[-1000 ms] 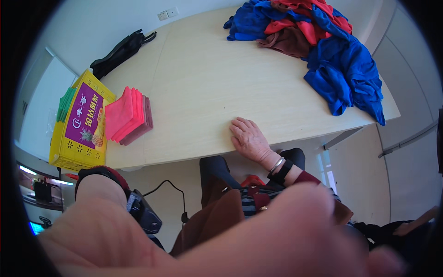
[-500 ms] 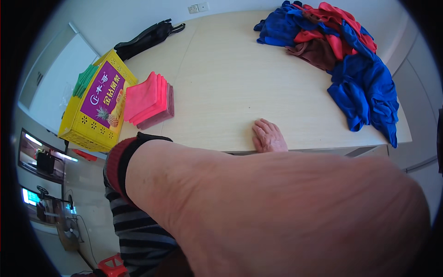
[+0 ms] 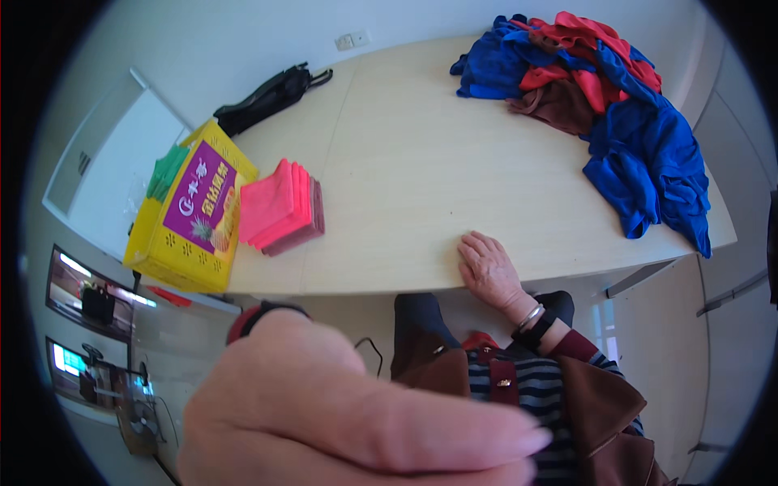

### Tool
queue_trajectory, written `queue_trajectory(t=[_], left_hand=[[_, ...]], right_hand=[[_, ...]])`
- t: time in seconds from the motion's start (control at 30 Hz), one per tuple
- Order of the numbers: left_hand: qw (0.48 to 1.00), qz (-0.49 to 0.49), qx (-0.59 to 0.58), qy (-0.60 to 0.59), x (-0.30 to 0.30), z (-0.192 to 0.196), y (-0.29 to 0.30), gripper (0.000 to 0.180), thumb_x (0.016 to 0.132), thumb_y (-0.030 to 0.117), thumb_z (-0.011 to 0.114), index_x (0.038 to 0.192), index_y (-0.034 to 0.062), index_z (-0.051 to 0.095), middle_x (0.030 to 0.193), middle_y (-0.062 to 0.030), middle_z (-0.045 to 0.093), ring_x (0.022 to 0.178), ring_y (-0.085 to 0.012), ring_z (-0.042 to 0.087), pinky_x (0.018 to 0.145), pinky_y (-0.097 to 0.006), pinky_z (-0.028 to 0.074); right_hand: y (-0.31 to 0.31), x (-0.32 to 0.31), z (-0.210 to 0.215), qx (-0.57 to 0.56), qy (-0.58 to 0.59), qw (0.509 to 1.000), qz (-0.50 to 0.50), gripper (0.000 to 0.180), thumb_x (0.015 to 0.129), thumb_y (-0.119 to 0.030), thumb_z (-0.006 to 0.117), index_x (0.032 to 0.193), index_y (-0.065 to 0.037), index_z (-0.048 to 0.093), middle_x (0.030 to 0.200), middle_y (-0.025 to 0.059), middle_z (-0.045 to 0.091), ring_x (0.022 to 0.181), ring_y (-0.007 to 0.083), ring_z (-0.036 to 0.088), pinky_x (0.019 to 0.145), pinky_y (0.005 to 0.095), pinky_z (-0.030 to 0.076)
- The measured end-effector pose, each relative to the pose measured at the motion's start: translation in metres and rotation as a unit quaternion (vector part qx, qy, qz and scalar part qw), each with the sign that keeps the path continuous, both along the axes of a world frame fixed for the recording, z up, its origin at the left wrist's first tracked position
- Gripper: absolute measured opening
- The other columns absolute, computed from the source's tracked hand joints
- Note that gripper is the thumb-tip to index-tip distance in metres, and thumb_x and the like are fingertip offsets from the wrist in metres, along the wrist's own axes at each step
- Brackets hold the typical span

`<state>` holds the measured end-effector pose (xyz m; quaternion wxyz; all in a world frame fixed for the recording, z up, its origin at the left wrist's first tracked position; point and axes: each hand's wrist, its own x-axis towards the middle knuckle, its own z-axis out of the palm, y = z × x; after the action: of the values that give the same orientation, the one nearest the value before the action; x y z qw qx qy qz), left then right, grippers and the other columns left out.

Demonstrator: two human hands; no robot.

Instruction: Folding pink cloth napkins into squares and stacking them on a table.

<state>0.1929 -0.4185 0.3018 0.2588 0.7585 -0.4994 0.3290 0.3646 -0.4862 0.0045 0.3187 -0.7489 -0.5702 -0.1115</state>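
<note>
My left hand [image 3: 348,413] looms very large and close at the lower left. Its visible fingers are pressed together, pointing right; the lower edge cuts the hand off, and whatever they may hold is hidden. Flat on the table's near edge rests my right hand [image 3: 490,271], open and empty, with a bracelet and a dark band at its wrist. Left of it stands a stack of folded pink cloths [image 3: 271,206] with mauve cloths [image 3: 304,231] underneath. A loose heap of blue cloths [image 3: 656,162], red cloths [image 3: 575,36] and brown cloths [image 3: 559,105] lies at the far right.
The pale table [image 3: 397,162] reaches back to the wall. A yellow box [image 3: 182,259] with a purple panel stands at its left edge, green cloths [image 3: 166,172] showing inside. Behind lies a black bag [image 3: 267,99]. A fan [image 3: 144,425] is at the lower left.
My left forearm, which spanned the lower picture, has drawn back left and down; that hand now shows. My right hand still rests at the table edge. The view has shifted slightly.
</note>
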Motion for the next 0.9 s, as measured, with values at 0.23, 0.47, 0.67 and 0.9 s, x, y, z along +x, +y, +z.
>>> queue_trajectory(t=[0.23,0.47,0.67,0.9], left_hand=[[1.0,-0.022,0.016,0.015,0.009,0.005,-0.012,0.012,0.07,0.017,0.067,0.077,0.0092,0.06,0.071,-0.0051,0.055,0.068,-0.0236,0.062,0.053,-0.034,0.048],[0.999,-0.028,0.004,0.015,0.005,0.013,0.004,0.012,0.07,0.017,0.067,0.076,0.0095,0.06,0.07,-0.0051,0.055,0.068,-0.0236,0.062,0.053,-0.034,0.048],[1.0,-0.004,-0.004,0.016,-0.012,0.014,0.006,0.013,0.07,0.018,0.067,0.076,0.0097,0.059,0.07,-0.005,0.054,0.068,-0.0235,0.062,0.053,-0.034,0.048],[1.0,0.0,0.001,0.015,-0.005,0.011,-0.011,0.013,0.07,0.018,0.067,0.075,0.01,0.059,0.07,-0.005,0.054,0.068,-0.0235,0.062,0.053,-0.034,0.048]], right_hand=[[-0.005,-0.003,-0.004,-0.023,-0.007,1.0,0.003,0.035,0.083,-0.016,0.059,0.114,0.001,0.057,0.123,0.0173,0.056,0.123,0.0325,0.048,0.106,0.0426,0.036],[0.0,-0.005,0.0,-0.031,-0.007,0.999,0.006,0.035,0.083,-0.016,0.059,0.114,0.0,0.057,0.124,0.0168,0.055,0.123,0.0324,0.047,0.107,0.0426,0.036],[0.001,-0.004,-0.013,-0.03,-0.007,0.999,0.011,0.036,0.083,-0.016,0.059,0.115,0.0,0.057,0.125,0.0161,0.055,0.125,0.0322,0.047,0.108,0.0426,0.035],[0.004,-0.003,-0.012,-0.031,-0.005,0.999,0.007,0.036,0.083,-0.016,0.059,0.115,-0.001,0.058,0.125,0.0157,0.056,0.126,0.0317,0.046,0.107,0.0436,0.035]])
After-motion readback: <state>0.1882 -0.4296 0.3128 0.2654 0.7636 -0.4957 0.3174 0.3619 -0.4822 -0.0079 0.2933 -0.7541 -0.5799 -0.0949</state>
